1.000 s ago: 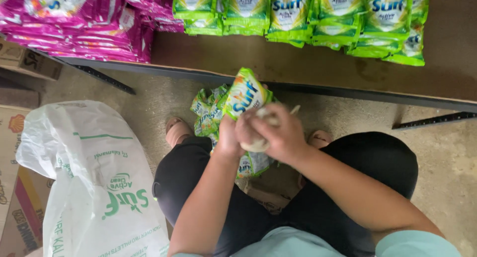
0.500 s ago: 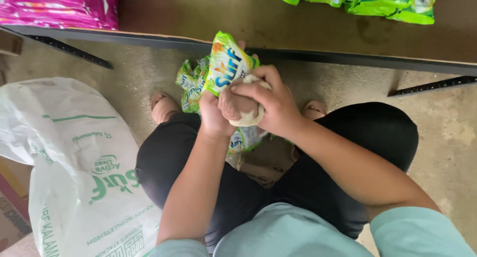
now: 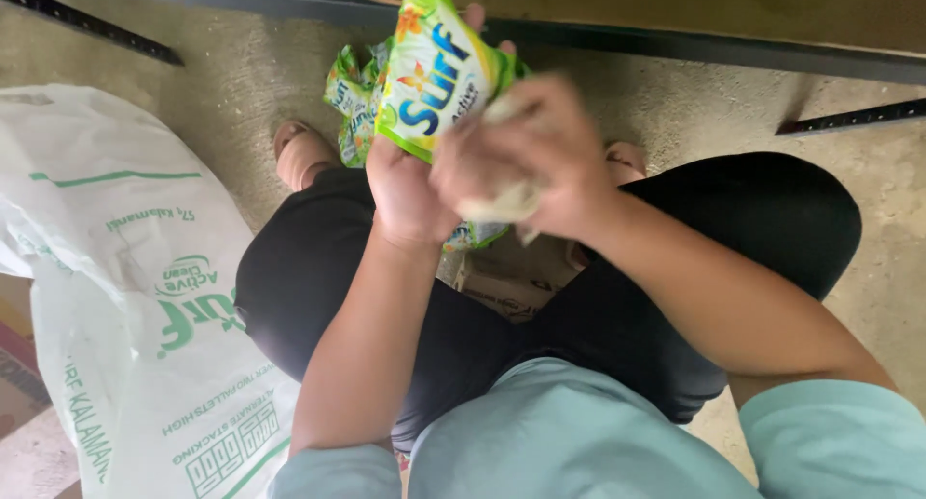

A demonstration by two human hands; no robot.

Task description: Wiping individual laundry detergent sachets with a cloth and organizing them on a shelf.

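Observation:
My left hand (image 3: 407, 192) grips a green and yellow detergent sachet (image 3: 436, 70) from below and holds it upright above my knees. My right hand (image 3: 526, 161) is closed around a pale crumpled cloth (image 3: 503, 202) and presses it against the sachet's right side; the hand is blurred. More green sachets (image 3: 353, 104) lie bunched on the floor between my feet, partly hidden behind the held one and my hands.
A large white printed plastic sack (image 3: 135, 296) lies on the concrete floor at my left. A dark metal shelf rail (image 3: 714, 48) crosses the top of the view. A brown cardboard box (image 3: 502, 285) sits between my legs.
The camera has tipped down, so the shelf with its rows of sachets has left the view. My hands with the sachet and cloth appear larger and closer.

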